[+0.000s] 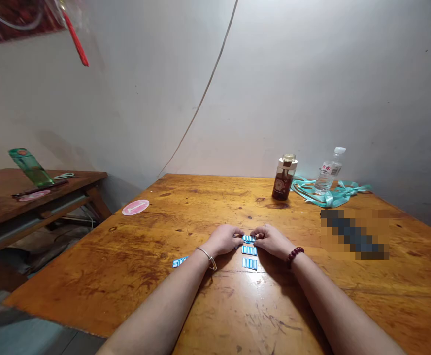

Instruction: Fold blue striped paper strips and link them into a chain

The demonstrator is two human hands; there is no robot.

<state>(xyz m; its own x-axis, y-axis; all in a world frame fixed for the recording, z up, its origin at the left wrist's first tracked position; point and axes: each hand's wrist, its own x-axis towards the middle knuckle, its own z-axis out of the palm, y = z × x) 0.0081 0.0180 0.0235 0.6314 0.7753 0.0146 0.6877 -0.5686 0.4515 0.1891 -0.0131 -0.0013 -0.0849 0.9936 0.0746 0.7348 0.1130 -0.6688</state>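
Observation:
My left hand [225,238] and my right hand [273,240] face each other over the middle of the table. Between their fingertips is a small flat blue-and-white striped piece [248,238], pinched at its left and right ends. Just nearer to me lies a second striped piece [249,250], and below that a third striped piece [249,264], roughly lined up in a column. More striped pieces [179,262] lie to the left, partly covered by my left forearm. What exactly these pieces are, I cannot make out.
On the wooden table [200,197] stand a dark drink bottle [284,178] and a clear water bottle [329,172] beside turquoise ribbon [335,198]. A pink round sticker [136,207] lies far left; a pixelated patch covers something at right. A side table [89,176] holds a green bottle [32,167].

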